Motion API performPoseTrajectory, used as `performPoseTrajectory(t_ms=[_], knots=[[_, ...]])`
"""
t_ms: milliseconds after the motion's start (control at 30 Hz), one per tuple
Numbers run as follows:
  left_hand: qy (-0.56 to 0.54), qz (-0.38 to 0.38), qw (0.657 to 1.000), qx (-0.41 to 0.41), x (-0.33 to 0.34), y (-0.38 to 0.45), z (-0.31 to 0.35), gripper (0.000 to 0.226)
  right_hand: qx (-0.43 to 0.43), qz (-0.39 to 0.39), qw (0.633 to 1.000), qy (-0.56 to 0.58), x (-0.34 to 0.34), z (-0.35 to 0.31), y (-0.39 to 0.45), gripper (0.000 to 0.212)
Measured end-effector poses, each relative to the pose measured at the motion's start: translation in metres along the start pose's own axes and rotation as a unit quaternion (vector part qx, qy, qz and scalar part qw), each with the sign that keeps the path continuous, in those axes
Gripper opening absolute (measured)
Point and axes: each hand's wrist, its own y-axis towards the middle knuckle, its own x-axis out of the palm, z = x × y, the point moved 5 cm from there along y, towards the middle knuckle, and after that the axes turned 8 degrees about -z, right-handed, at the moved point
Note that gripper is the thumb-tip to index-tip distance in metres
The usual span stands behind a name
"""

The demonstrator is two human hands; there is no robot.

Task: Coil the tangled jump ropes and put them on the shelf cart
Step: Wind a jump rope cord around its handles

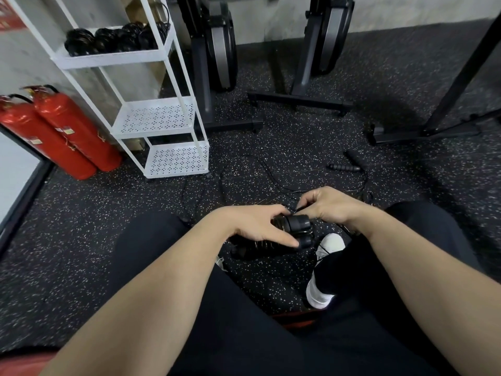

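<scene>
seated on the gym floor (298, 126), left hand (260, 226) gripping paired rope handles (295, 225) to anchor the coil, right hand (329, 203) pinching thin cord (271, 173); another rope's handles (344, 167) loose beyond, shelf cart (162, 118) near, coiled ropes (113, 39) on top.

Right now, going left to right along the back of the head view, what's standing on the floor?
Fire extinguishers → white shelf cart → first exercise machine → second exercise machine → slanted black frame.
</scene>
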Motion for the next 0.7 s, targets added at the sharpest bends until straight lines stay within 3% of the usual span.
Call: performPoseTrajectory(t_ms=[133, 267, 400, 633, 700], knots=[[0.046, 0.016, 0.999, -0.001, 0.002, 0.007, 0.003, 0.083, 0.000, 0.013, 1.000, 0.003, 0.001, 0.002, 0.003, 0.019], [0.141, 0.042, 0.989, -0.031, 0.004, 0.017, -0.001, 0.100, -0.003, 0.006, 0.997, -0.076, 0.005, -0.007, 0.001, 0.014], [0.205, 0.075, 0.973, -0.068, 0.008, 0.023, -0.002, 0.103, -0.015, 0.011, 0.989, -0.145, 0.015, -0.012, 0.002, 0.012], [0.124, 0.137, 0.979, -0.082, 0.000, 0.031, -0.004, 0.051, -0.056, 0.086, 0.989, -0.105, 0.011, -0.017, 0.004, 0.012], [0.118, 0.161, 0.977, -0.080, -0.001, 0.034, -0.003, 0.046, -0.071, 0.090, 0.991, -0.075, 0.012, -0.016, 0.005, 0.008]])
